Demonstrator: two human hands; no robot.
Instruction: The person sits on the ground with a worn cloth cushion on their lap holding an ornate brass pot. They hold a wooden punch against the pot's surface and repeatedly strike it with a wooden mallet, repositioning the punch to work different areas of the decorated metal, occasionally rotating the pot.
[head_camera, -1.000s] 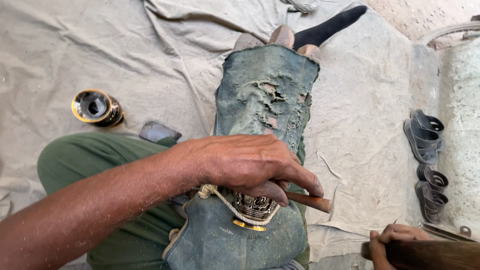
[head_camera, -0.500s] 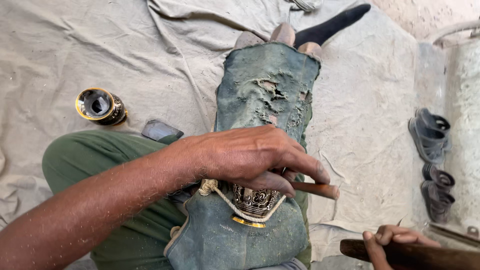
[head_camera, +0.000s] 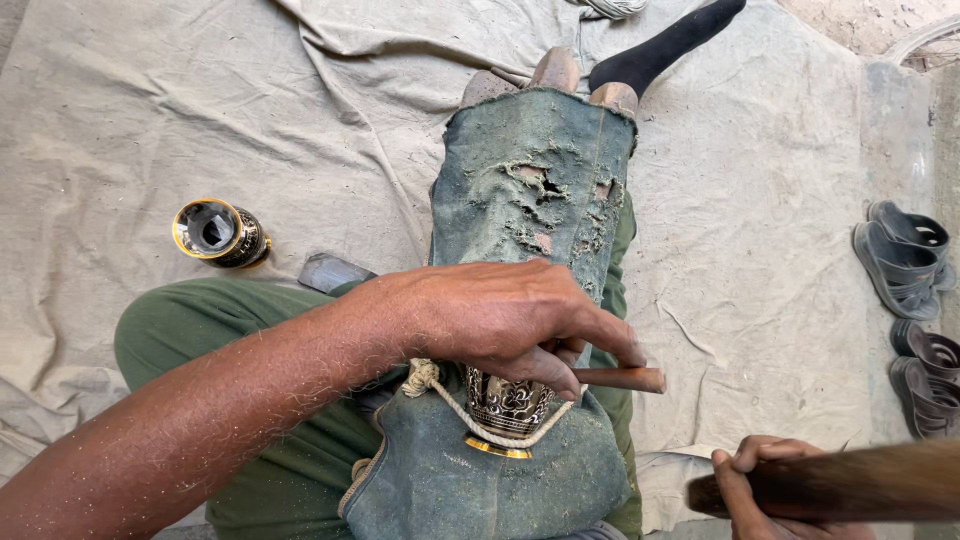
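Head view | canvas sheet (head_camera: 200, 120) floor | sandals (head_camera: 900, 260) perhaps by wall

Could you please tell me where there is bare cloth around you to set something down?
The ground cloth is bare left of the brass cup, and again between the denim-covered leg and the sandals. It is crowded on the lap, where the left hand holds the engraved piece and the right hand grips a wooden handle.

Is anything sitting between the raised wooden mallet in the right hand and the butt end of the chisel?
Nothing visible. The right hand holds the mallet lower right; the chisel end projects bare from the left hand, with only cloth beneath the gap.
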